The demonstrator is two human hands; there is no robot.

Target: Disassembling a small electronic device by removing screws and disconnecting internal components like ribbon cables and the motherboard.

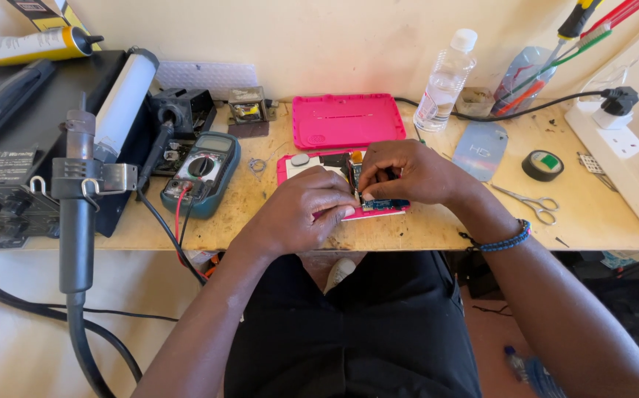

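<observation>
Workbench (275,221): a worn wooden top is carrying everything here, with the person sitting at its front edge.
Hot-air station (17,140): the black unit is standing at the far left, its handle hanging down in front (well apart from both hands).
Pink back cover (345,120): the removed shell is lying flat behind the work, inner side up, near the wall.
Opened pink device (312,166): it is lying flat at the front edge of the bench, under both hands, its long axis running left to right and its open side facing up.
Multimeter (201,173): the teal meter is resting left of the device, leads trailing off the bench.
Left hand (297,214): it is curling over the front of the device, thumb and fingers pressed together against the small board.
Right hand (411,173): its fingertips are pinching down at the same spot from the far side.
Small blue board (387,204): a narrow strip is peeking out between the hands, lying along the device's long axis (whether it is loose or seated is hidden).
Step in hand: judging by the grip, the person is working the small board at the device's right half.
Next move calls for: probably a steady, light pinch, keeping the strip level with the case.
</observation>
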